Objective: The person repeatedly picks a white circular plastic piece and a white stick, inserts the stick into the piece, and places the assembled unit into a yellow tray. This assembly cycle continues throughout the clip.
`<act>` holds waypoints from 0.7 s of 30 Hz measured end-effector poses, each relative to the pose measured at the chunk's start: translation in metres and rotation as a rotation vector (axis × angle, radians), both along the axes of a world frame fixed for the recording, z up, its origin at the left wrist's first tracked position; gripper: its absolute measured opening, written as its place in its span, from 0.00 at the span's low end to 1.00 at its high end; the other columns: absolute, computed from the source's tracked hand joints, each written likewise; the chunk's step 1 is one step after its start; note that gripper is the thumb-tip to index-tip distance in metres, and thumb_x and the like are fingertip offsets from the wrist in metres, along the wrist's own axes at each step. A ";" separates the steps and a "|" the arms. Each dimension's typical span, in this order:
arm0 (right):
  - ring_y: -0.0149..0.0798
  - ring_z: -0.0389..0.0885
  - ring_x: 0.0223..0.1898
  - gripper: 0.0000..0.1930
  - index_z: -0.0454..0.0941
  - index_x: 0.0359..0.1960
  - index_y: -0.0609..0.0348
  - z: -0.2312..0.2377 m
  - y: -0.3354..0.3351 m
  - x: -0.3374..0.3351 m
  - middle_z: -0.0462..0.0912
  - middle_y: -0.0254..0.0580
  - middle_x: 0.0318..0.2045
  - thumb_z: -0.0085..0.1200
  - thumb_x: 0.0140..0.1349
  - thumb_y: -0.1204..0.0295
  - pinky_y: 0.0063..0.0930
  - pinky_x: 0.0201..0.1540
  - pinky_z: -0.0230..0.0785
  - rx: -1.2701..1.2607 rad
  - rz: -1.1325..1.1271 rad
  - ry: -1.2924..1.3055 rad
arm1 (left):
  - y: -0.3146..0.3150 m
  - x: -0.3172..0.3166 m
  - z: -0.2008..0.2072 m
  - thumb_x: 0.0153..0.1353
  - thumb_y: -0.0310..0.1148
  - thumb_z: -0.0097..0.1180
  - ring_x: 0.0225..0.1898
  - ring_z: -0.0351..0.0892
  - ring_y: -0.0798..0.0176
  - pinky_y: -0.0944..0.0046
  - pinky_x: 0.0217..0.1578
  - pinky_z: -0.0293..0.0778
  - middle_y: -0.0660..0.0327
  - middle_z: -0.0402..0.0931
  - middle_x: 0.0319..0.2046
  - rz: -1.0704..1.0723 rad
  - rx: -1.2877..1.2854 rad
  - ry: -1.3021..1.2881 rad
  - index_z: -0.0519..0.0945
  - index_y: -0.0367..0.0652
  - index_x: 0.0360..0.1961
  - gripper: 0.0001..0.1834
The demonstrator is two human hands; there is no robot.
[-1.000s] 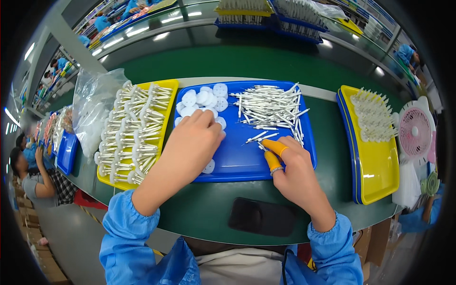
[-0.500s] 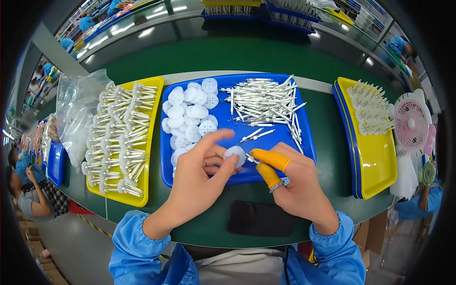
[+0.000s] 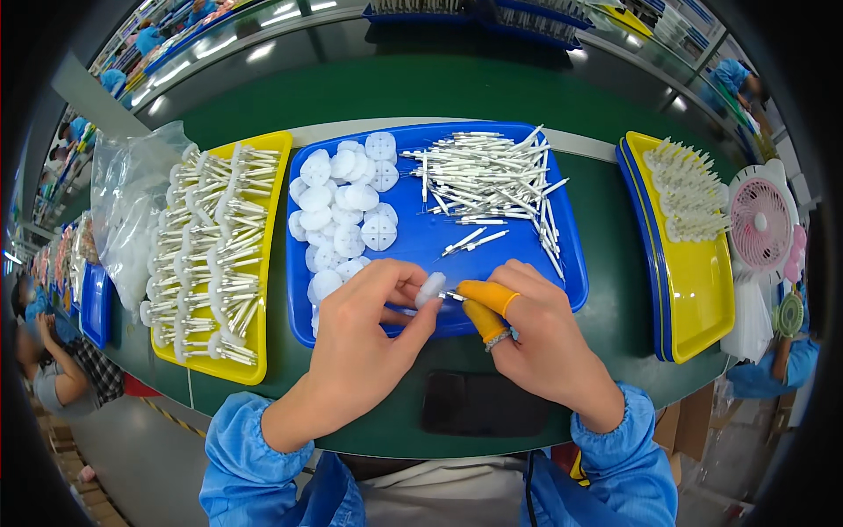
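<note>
Between thumb and fingers, my left hand (image 3: 369,338) pinches a round white plastic disc (image 3: 430,288), now turned nearly edge-on. My right hand (image 3: 536,329) wears yellow finger cots on thumb and forefinger, plus a ring. Those two fingers grip a thin white stick (image 3: 453,296) with a metal-like tip pointing at the disc; whether it sits in the disc I cannot tell. Both hands are over the near edge of a blue tray (image 3: 575,263). Loose white discs (image 3: 338,211) lie at its left, and a heap of white sticks (image 3: 483,176) at its right.
Left stands a yellow tray (image 3: 255,373) of discs fitted with sticks, beside a clear plastic bag (image 3: 132,202). Stacked trays (image 3: 694,316) with similar pieces are at right, next to a pink-and-white fan (image 3: 760,224). A black phone (image 3: 483,404) lies near me. Other people work farther off.
My left hand has turned the disc from facing me to nearly edge-on, and its raised forefinger has curled down. The right hand has shifted slightly left, still gripping the stick.
</note>
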State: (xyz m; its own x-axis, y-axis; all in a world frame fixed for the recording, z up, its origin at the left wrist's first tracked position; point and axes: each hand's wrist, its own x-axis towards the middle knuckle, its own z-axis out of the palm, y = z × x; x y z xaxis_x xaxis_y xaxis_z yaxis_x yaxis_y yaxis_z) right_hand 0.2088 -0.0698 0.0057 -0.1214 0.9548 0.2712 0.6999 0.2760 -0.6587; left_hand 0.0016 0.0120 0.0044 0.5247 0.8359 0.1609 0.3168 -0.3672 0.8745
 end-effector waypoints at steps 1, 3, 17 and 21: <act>0.55 0.78 0.42 0.20 0.87 0.43 0.74 0.001 0.000 -0.002 0.79 0.51 0.39 0.64 0.43 0.87 0.46 0.45 0.73 -0.003 -0.007 0.000 | -0.001 0.000 -0.001 0.67 0.20 0.72 0.40 0.88 0.71 0.68 0.38 0.90 0.58 0.87 0.42 0.001 -0.004 0.011 0.85 0.32 0.46 0.09; 0.55 0.78 0.42 0.19 0.87 0.42 0.74 0.000 -0.001 -0.005 0.79 0.51 0.39 0.64 0.43 0.87 0.47 0.46 0.73 -0.001 -0.010 -0.006 | -0.001 0.000 -0.002 0.66 0.19 0.73 0.40 0.89 0.71 0.67 0.38 0.90 0.58 0.87 0.42 0.008 0.002 0.020 0.85 0.32 0.45 0.09; 0.57 0.78 0.44 0.21 0.86 0.47 0.73 0.001 0.001 0.001 0.79 0.52 0.39 0.63 0.45 0.87 0.48 0.47 0.73 -0.035 0.006 0.024 | 0.001 -0.001 0.003 0.68 0.18 0.71 0.40 0.89 0.72 0.68 0.37 0.89 0.57 0.86 0.39 -0.005 0.010 -0.006 0.84 0.32 0.44 0.08; 0.57 0.79 0.45 0.19 0.86 0.44 0.72 0.000 0.001 -0.004 0.79 0.52 0.39 0.64 0.46 0.87 0.48 0.48 0.73 -0.041 -0.005 0.018 | -0.001 -0.001 0.000 0.67 0.18 0.71 0.38 0.88 0.71 0.66 0.39 0.91 0.58 0.86 0.38 -0.015 -0.039 -0.001 0.84 0.32 0.43 0.07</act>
